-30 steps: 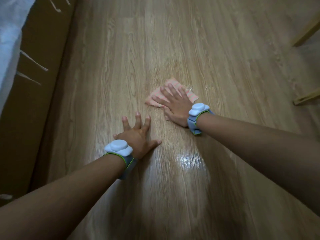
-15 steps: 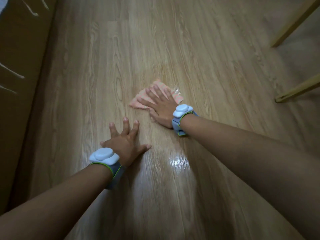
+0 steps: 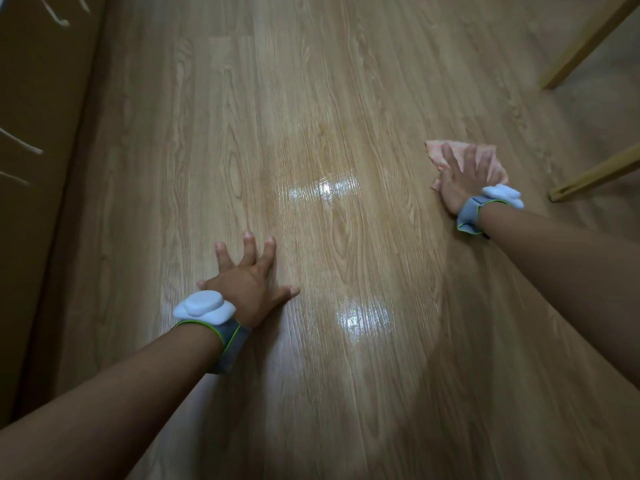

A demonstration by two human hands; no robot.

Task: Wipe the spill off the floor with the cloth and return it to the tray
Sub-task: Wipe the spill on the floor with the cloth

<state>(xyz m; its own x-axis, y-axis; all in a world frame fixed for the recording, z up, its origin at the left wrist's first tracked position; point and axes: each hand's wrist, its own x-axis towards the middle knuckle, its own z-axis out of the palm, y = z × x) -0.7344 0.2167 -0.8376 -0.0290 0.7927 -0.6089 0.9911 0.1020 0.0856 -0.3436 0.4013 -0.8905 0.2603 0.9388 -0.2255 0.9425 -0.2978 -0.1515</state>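
A pink cloth (image 3: 437, 151) lies flat on the wooden floor (image 3: 346, 98) at the right. My right hand (image 3: 462, 176) presses down on it with the fingers spread, covering most of it. My left hand (image 3: 247, 280) rests palm down on the bare floor at the lower left, fingers apart, holding nothing. Between the two hands the boards show a wet sheen with two bright glints (image 3: 325, 188). No tray is in view.
Two wooden furniture legs (image 3: 588, 39) (image 3: 595, 176) stand at the right, the lower one close to the cloth. A brown cardboard-like panel (image 3: 38, 202) runs along the left edge of the floor.
My right hand has slid the cloth to the right across the floor, away from my left hand. The left hand stays planted in the same spot.
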